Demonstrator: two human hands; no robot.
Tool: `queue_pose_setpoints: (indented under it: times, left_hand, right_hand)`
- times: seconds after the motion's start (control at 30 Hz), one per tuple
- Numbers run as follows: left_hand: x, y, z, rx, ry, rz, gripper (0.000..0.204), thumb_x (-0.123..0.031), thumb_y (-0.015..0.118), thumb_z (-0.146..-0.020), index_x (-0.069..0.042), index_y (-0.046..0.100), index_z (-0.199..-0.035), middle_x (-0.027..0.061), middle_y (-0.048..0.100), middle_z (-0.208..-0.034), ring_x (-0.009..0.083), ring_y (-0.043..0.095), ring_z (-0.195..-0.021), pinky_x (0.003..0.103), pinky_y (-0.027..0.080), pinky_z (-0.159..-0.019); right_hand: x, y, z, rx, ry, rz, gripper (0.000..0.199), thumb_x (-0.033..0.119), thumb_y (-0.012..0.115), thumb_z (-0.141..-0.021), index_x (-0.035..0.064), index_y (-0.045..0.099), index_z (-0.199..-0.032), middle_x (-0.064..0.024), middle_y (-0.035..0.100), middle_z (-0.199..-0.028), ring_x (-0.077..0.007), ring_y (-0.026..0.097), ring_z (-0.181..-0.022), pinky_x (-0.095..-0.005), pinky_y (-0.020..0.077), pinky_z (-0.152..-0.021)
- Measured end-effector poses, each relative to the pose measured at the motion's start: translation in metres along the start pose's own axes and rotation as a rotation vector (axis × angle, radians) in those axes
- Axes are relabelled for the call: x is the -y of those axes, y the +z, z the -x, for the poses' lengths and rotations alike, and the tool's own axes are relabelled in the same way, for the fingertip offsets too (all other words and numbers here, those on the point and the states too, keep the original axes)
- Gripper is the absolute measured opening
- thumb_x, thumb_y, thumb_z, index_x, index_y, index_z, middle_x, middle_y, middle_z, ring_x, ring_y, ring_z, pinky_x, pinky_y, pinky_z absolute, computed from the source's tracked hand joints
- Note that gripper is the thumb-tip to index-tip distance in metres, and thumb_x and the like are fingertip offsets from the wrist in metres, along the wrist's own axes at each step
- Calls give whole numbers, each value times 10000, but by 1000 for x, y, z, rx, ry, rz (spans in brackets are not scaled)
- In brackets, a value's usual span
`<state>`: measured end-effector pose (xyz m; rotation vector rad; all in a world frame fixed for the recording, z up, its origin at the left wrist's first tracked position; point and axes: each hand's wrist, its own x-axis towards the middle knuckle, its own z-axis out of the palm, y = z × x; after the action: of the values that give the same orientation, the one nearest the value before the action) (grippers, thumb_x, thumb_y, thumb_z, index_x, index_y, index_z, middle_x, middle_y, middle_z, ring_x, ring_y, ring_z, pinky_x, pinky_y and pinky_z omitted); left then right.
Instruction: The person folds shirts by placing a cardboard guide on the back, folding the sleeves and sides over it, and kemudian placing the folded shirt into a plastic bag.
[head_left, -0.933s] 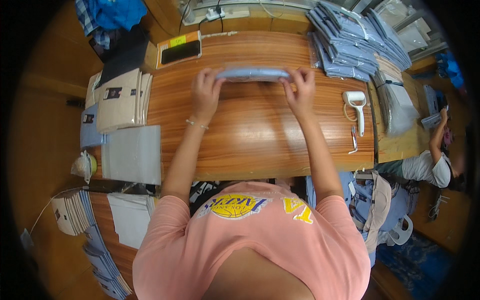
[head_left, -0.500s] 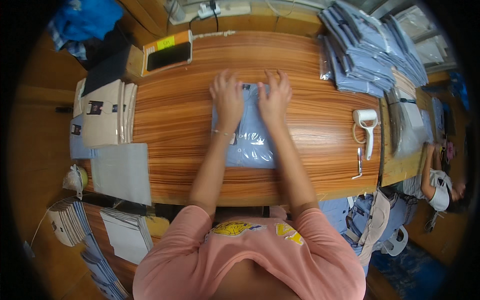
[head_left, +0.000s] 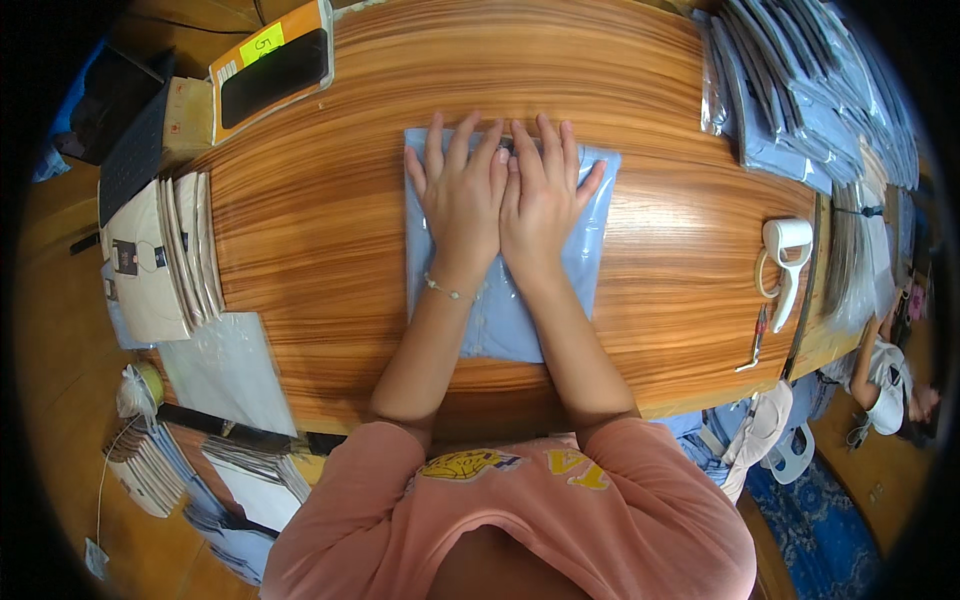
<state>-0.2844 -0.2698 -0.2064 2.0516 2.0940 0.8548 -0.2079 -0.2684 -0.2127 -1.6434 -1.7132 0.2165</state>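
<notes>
A folded light-blue shirt (head_left: 500,320) in a clear plastic bag lies flat on the wood-grain table in front of me. My left hand (head_left: 460,190) presses palm down on its upper left part, fingers spread toward the far edge. Beside it my right hand (head_left: 540,195) lies flat on the upper right part, fingers spread as well. The two hands touch along their thumbs near the collar, which they mostly hide. Both forearms cross the lower part of the package.
Bagged blue shirts (head_left: 790,100) are piled at the far right. Nearer stand a white lint roller (head_left: 788,250) and a small pointed tool (head_left: 758,340). Leftward are beige bagged shirts (head_left: 150,265), clear plastic bags (head_left: 225,370) and a black phone (head_left: 275,78) on an orange box. A co-worker (head_left: 885,390) sits far right.
My hands have come together over the shirt from farther apart and now lie flatter. The whole view has shifted closer, so the package looks larger.
</notes>
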Motion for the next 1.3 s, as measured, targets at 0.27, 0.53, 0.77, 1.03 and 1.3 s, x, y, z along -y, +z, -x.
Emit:
queue_pose_setpoints:
  times: [0.27, 0.53, 0.77, 1.03, 1.3]
  left_hand:
    - [0, 2, -1, 24, -14, 39, 310, -246, 450, -921, -140, 598, -1173, 51, 504, -1267, 310, 306, -1283, 560, 125, -1051]
    - [0, 4, 5, -16, 9, 10, 307, -244, 456, -916, -118, 604, -1155, 62, 512, -1247, 316, 318, -1273, 566, 144, -1044]
    - [10, 14, 3, 0, 13, 53, 330, -236, 512, -871, -137, 587, -1177, 84, 493, -1268, 340, 297, -1283, 557, 146, -1055]
    - [34, -19, 2, 205, 229, 26, 485, -339, 468, -901, -192, 405, -1358, 145, 305, -1431, 373, 195, -1343, 588, 135, -1055]
    - [37, -19, 11, 195, 170, -61, 501, -339, 446, -915, -207, 353, -1390, 126, 251, -1462, 347, 162, -1362, 604, 115, -1054]
  right_hand:
    - [-1, 1, 0, 18, 13, 17, 287, 224, 504, -889, 89, 622, -1113, -117, 531, -1237, -307, 378, -1256, -575, 26, -1053]
    - [-1, 2, 6, -4, 16, 1, 296, 245, 488, -895, 90, 617, -1111, -122, 549, -1215, -302, 391, -1248, -577, 43, -1054]
    - [-2, 1, 4, 91, 53, 19, 309, 199, 495, -888, 116, 584, -1172, -104, 531, -1251, -282, 388, -1257, -560, 79, -1062]
    - [-64, -34, -8, 199, -152, 244, 570, 348, 410, -919, 8, 323, -1369, -161, 242, -1462, -316, 157, -1374, -508, 115, -1098]
    - [-56, -30, 2, 278, -132, 231, 609, 395, 384, -913, 3, 311, -1372, -202, 255, -1443, -327, 165, -1370, -515, 115, -1094]
